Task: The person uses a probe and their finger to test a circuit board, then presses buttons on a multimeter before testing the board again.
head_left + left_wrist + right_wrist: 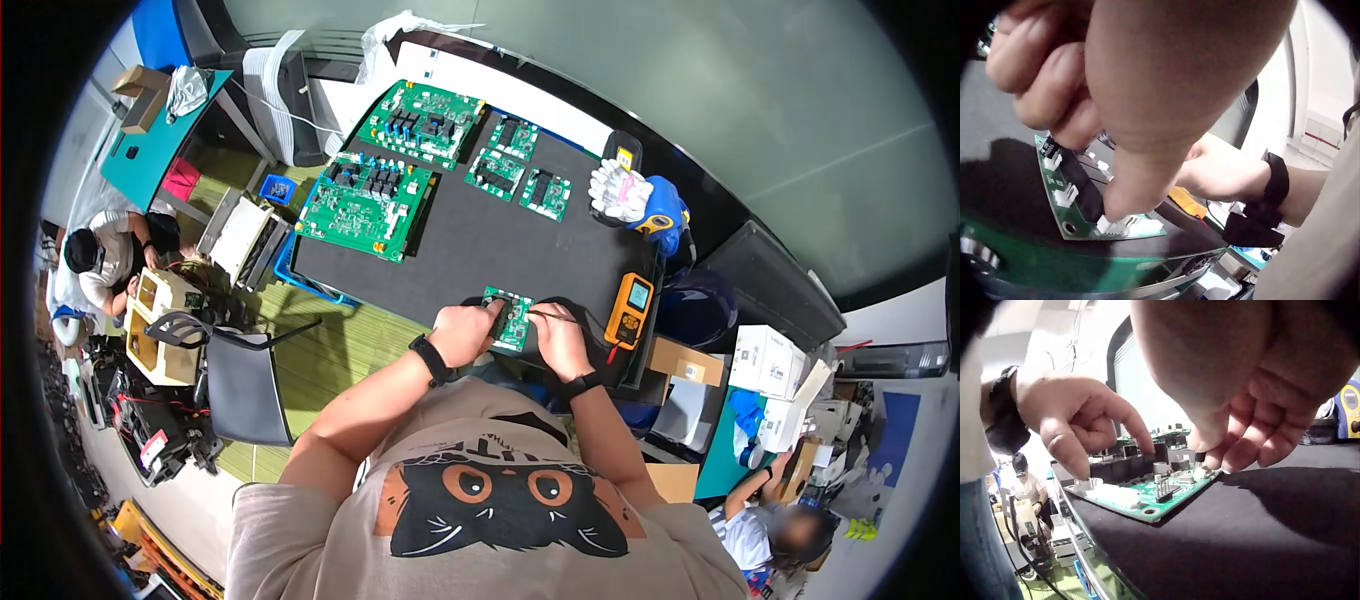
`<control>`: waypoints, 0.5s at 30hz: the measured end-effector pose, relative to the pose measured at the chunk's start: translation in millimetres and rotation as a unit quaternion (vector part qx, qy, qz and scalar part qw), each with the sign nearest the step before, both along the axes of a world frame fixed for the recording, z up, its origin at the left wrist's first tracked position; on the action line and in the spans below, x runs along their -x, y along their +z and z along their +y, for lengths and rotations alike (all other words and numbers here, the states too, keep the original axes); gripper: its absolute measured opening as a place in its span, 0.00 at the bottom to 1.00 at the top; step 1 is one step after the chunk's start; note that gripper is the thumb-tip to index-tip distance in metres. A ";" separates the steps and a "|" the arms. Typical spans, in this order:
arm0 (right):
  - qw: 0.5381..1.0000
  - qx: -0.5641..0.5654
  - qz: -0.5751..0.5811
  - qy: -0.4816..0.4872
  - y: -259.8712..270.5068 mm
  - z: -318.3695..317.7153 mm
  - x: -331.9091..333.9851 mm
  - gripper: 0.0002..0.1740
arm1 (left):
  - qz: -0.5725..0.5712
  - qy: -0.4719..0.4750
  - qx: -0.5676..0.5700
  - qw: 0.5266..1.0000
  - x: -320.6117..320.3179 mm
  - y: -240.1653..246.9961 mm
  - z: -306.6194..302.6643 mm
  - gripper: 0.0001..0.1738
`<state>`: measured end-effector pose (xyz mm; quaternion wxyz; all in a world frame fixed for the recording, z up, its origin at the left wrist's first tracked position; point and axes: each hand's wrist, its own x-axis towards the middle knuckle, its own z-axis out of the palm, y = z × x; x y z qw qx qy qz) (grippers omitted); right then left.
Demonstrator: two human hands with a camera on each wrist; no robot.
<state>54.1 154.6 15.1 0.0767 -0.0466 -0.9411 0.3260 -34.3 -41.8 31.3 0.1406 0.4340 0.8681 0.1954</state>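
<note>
A small green circuit board (513,335) with black block components and white connectors lies on the dark mat at the near edge of the table. My left hand (465,335) holds it, the thumb at the edge connectors and the index finger on the black blocks (1119,469); the other fingers are curled. From the opposite side, my right hand (560,340) pinches a slim dark tool (556,318). Its black end (1200,457) shows below the fingertips, close over the board's far edge in the right wrist view. The rest of the tool is hidden there by the hand.
Two large green boards (365,205) and three small ones (545,193) lie toward the back. An orange handheld meter (629,312) is at right, with white gloves (620,190) and a blue device (662,212) behind. A chair (245,385) stands left; two people work farther off.
</note>
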 end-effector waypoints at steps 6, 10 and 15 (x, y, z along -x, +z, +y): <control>0.999 -0.015 0.040 0.012 -5.3 1.2 4.4 0.08 | 0.024 0.011 -0.036 0.999 -14.4 -10.2 -7.5 0.30; 0.999 -0.026 0.026 0.030 -8.5 2.9 2.9 0.07 | 0.048 0.023 -0.012 0.999 -21.1 -12.5 -12.9 0.31; 0.998 -0.031 0.039 0.050 -13.4 5.7 5.2 0.07 | 0.058 0.030 0.016 0.998 -24.8 -14.4 -13.7 0.31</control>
